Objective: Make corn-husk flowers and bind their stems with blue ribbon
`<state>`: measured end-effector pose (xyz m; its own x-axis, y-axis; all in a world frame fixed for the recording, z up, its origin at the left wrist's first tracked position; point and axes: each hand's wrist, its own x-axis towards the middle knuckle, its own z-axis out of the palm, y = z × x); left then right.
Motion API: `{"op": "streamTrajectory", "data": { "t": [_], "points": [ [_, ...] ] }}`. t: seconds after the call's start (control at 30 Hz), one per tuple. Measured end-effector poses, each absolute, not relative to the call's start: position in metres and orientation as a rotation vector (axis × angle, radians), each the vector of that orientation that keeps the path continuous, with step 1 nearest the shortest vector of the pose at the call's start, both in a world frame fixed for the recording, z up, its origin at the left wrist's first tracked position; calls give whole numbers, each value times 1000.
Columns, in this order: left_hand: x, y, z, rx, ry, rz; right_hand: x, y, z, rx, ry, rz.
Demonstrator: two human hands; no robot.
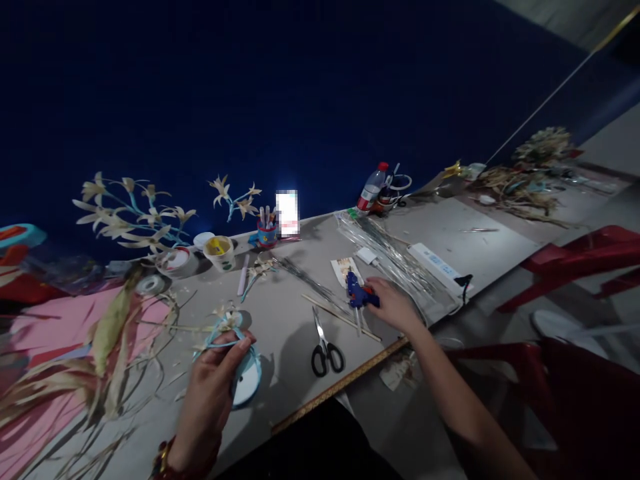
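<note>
My left hand (215, 373) is closed, with thumb and fingers pinching a light-blue wrapped flower stem (217, 345) that carries small cream flowers (230, 321). Just below those fingers is a round white disc with a blue edge (247, 379); whether it is joined to the stem I cannot tell. On the right, my right hand (395, 305) is closed around the handle of a blue glue gun (356, 291), above a small patterned paper card (340, 270). Black-handled scissors (325, 350) lie between my two hands, points facing away from me.
Pink paper and dried husks (107, 340) cover the left side. Along the back stand a flower branch (133, 210), a yellow-filled cup (219, 252), a lit phone (287, 217) and a bottle (373, 188). Wires, a power strip (437, 267) and red stools (585, 257) are at right.
</note>
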<state>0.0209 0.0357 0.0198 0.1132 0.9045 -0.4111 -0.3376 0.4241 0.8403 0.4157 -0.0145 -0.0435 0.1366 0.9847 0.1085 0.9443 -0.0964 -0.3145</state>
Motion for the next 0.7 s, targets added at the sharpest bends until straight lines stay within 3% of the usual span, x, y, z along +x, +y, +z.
{"op": "streamTrajectory", "data": {
  "t": [0.3,0.7],
  "points": [
    [23,35,26,639,1106,1020,429,3,-30,-2021,-1959,321],
    [21,36,18,660,1060,1039,432,3,-15,-1949,-1377,382]
  ]
}}
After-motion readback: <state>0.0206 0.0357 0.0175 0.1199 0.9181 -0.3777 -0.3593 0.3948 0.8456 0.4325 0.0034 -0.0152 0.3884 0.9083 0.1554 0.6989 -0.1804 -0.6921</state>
